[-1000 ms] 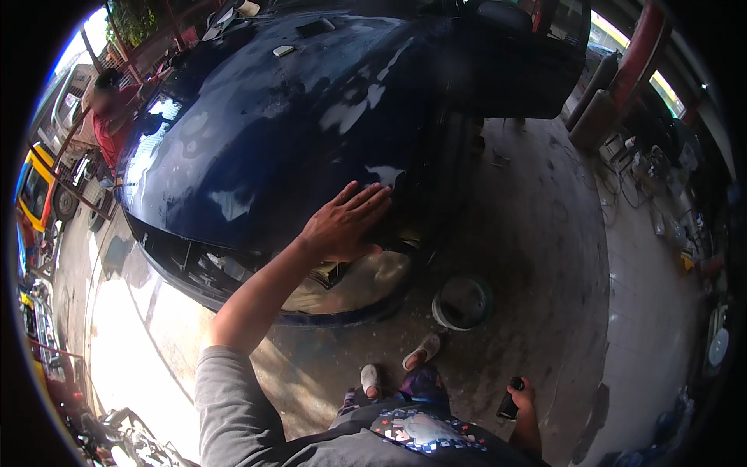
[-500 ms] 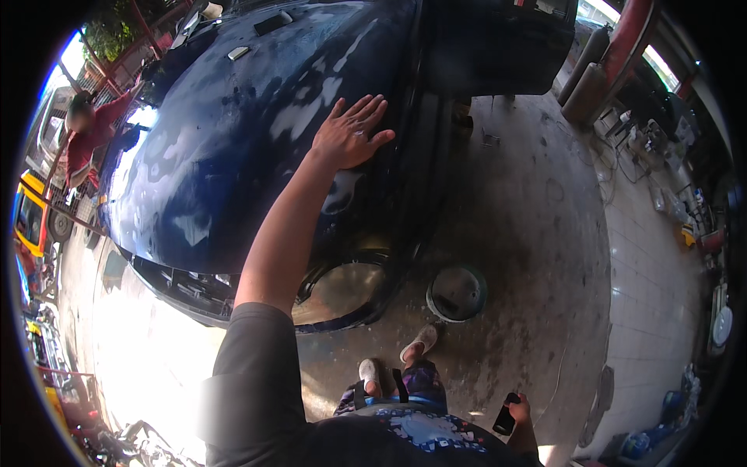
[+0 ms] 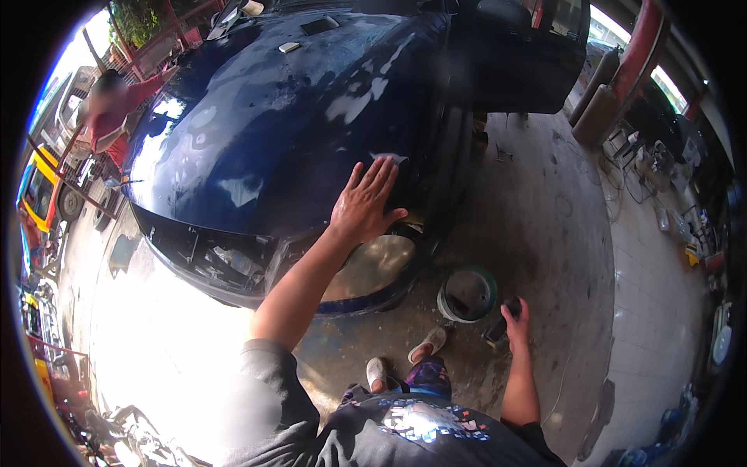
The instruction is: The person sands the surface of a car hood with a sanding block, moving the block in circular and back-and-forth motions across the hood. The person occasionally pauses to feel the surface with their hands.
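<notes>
My left hand (image 3: 364,204) lies with fingers spread on the front corner of a dark blue car hood (image 3: 292,179), close to the rounded headlight area (image 3: 375,268). Pale and dull patches mottle the hood's paint. In my right hand (image 3: 517,321), out to the right of the car, is a dark oblong block (image 3: 496,330) with my fingers wrapped round it. The block is held low, beside a round bucket (image 3: 492,289) that stands on the floor. Its exact kind is hard to make out.
A small pale block (image 3: 289,47) and a dark flat piece (image 3: 320,26) rest on the hood. The car's door (image 3: 521,62) stands out to the right. Beyond the far left of the hood is a person in red (image 3: 109,124). Cylinders (image 3: 595,113) stand near a red post.
My left hand has slid nearer over the bodywork, toward the headlight. My right hand has come up and forward with the dark block, to beside the bucket.
</notes>
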The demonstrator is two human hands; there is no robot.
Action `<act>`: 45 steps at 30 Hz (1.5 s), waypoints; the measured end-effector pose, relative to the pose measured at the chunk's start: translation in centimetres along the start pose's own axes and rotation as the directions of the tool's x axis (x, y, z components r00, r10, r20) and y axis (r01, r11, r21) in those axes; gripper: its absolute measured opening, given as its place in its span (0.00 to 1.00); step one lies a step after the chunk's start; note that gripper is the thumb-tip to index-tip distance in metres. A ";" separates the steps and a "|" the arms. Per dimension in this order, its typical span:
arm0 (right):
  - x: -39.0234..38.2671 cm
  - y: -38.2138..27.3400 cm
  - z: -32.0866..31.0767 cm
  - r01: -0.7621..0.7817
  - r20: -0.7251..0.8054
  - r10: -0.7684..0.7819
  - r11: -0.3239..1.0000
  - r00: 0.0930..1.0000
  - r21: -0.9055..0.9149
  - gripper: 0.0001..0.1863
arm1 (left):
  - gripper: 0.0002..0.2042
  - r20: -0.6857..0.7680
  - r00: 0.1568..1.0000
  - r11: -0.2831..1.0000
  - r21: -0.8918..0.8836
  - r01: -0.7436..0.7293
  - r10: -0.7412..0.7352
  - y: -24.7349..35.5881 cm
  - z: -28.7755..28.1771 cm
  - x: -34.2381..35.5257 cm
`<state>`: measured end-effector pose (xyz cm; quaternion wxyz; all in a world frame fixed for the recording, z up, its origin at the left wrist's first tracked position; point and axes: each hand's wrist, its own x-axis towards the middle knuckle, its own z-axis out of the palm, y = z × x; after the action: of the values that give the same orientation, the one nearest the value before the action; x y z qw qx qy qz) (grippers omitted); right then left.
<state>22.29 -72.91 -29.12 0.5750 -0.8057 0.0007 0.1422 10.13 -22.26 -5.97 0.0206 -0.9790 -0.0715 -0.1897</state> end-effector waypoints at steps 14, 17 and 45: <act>-6.0 -28.6 22.1 0.631 0.159 -0.641 0.767 0.751 0.114 0.41 | 0.45 0.001 0.962 0.896 -0.364 0.254 -0.272 3.2 -6.6 -11.3; -6.9 -30.5 26.8 0.628 0.140 -0.635 0.772 0.760 0.094 0.37 | 0.47 -0.124 0.985 0.933 -0.354 0.066 -0.117 4.1 -7.7 -11.4; 7.1 -27.4 33.1 0.733 -0.077 -0.797 0.585 0.600 -0.346 0.22 | 0.39 -0.192 0.921 0.924 -0.255 0.286 -0.338 -2.8 -2.3 -5.8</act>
<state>26.02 -31.78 -15.24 0.4557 -0.8089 -0.3037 -0.2139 3.55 -20.43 -5.98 -0.1112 -0.9219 -0.2028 -0.3107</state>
